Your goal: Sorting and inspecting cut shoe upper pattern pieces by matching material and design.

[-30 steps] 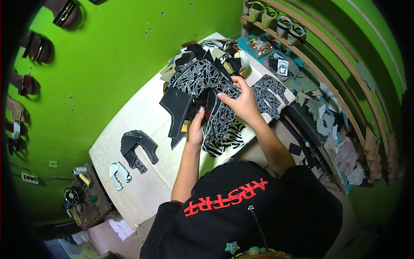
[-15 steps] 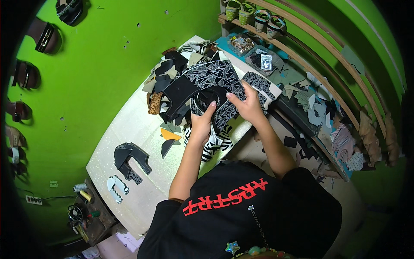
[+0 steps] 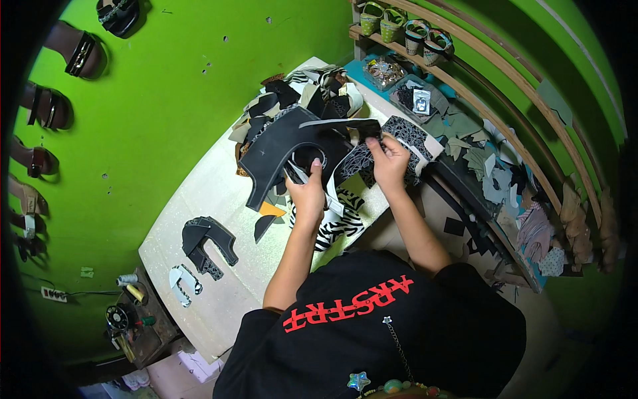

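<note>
Above the worktable, my left hand (image 3: 308, 196) is closed on a black curved shoe-upper piece (image 3: 276, 147), thumb on top and fingers underneath. Pale edges of further layers show by that thumb. My right hand (image 3: 391, 163) pinches the end of a raised dark piece (image 3: 362, 128), whose light edge runs leftward over the black one. Whether the two pieces are joined cannot be made out. Below them lies black fabric with white crackle lines (image 3: 359, 163). Zebra-print material (image 3: 342, 223) rests beside my left wrist.
A heap of cut scraps (image 3: 286, 96) covers the table's far end. Stacked black U-shaped pieces (image 3: 209, 241) and white ones (image 3: 185, 282) lie at left on the pale table (image 3: 226, 312). A wooden rack (image 3: 465, 86) with small shoes stands at right; sandals (image 3: 83, 56) hang on the green wall.
The crackle-patterned face in my hands has swung away, and a plain black face now shows. My right hand has lifted one piece's edge. The whole view has shifted slightly.
</note>
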The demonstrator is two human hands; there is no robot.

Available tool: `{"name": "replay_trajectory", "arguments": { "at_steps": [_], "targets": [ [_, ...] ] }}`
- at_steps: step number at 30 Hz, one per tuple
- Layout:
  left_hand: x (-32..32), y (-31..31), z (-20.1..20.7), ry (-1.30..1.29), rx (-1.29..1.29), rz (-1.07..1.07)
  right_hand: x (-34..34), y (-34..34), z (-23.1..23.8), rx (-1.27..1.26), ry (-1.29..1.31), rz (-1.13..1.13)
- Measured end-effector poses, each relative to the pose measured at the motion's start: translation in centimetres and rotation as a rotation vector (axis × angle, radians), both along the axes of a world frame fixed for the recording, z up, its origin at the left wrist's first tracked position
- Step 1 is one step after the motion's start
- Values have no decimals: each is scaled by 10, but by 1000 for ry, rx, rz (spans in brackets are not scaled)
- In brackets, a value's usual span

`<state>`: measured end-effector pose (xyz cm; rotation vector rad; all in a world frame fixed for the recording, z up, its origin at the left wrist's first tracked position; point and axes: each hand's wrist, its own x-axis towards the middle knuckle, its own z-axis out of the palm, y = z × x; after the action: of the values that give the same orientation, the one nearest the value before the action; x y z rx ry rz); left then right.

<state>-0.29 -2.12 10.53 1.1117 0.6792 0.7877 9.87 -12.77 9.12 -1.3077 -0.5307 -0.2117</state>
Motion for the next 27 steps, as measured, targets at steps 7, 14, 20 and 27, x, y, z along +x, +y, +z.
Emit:
{"name": "replay_trajectory", "arguments": {
  "at_steps": [7,14,20,27],
  "targets": [
    [-10,19,-7,-66,-113,26,66,-31,-25,-20,246,141],
    [-10,12,5,-100,-153,45,142,-63,-57,-1027,186,484],
    [-7,8,-2,-141,-181,21,113,-20,-45,-915,-315,-132],
    [-4,1,-6,-74,-183,88,5,18,44,-520,-523,178]
  ]
}}
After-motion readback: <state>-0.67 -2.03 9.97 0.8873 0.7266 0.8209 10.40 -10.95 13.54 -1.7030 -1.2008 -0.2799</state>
